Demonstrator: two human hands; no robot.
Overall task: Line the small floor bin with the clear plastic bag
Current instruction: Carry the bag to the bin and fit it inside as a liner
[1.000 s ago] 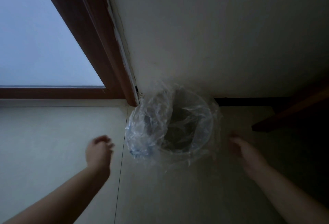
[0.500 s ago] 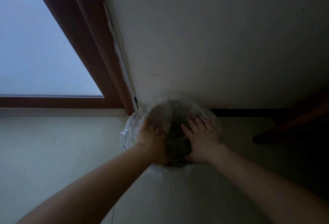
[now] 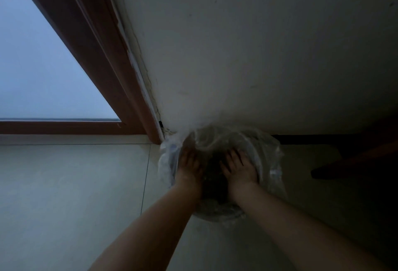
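The small round floor bin (image 3: 217, 214) stands on the tiled floor against the wall, beside the door frame. A clear plastic bag (image 3: 272, 163) is draped over its rim and hangs down the outside. Both my hands reach into the bin's opening. My left hand (image 3: 190, 166) lies flat against the bag on the inner left side, fingers spread. My right hand (image 3: 240, 168) presses flat on the inner right side, fingers apart. The bin's bottom is dark and hidden between my hands.
A brown wooden door frame (image 3: 103, 59) with frosted glass (image 3: 36, 72) runs down to the bin's left. The pale wall (image 3: 258, 55) is directly behind the bin. A dark wooden furniture piece (image 3: 355, 163) sits on the floor to the right.
My hands went from outside the bin, either side of the puffed-up bag, to inside the opening, pressing the bag down. The view has moved closer.
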